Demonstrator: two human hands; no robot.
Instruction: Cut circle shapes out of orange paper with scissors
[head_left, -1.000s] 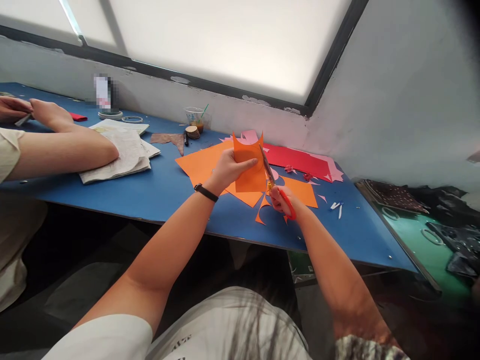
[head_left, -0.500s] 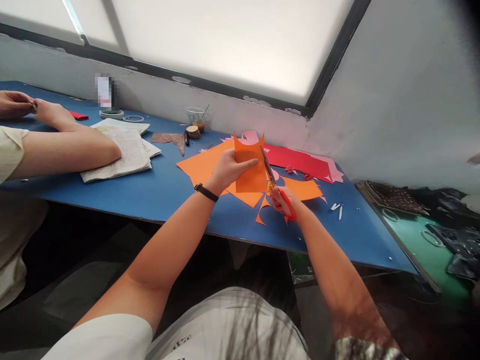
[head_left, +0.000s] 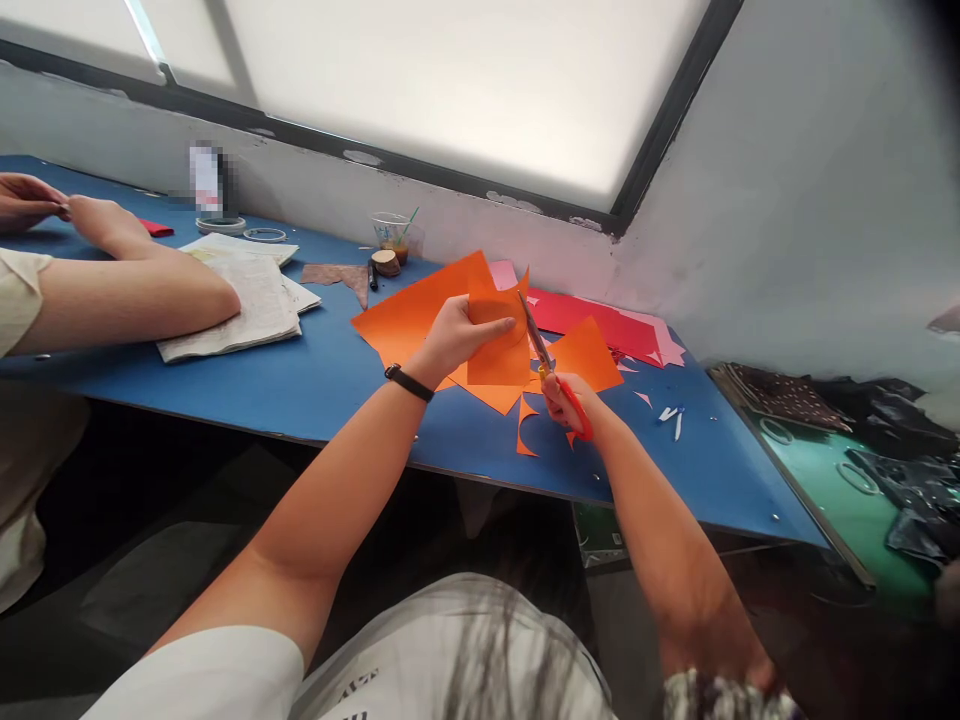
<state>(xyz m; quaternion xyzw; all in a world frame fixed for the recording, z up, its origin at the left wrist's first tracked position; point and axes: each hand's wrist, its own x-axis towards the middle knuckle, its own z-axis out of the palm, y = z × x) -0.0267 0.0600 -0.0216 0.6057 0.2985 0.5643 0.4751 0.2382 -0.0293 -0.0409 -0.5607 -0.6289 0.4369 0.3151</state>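
Noted open room on blue table point(head_left: 315, 390) along front edge, outside both forearms point(head_left: 360, 460). Pinched orange sheet point(head_left: 493, 362) above table in left hand point(head_left: 454, 335); clenched red-handled scissors point(head_left: 537, 342) in right hand point(head_left: 574, 392), with blades at sheet's right edge.

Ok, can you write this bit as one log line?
left hand: holds orange paper | right hand: holds red-handled scissors at paper's edge | blue table: red sheet, orange scrap, drink cup
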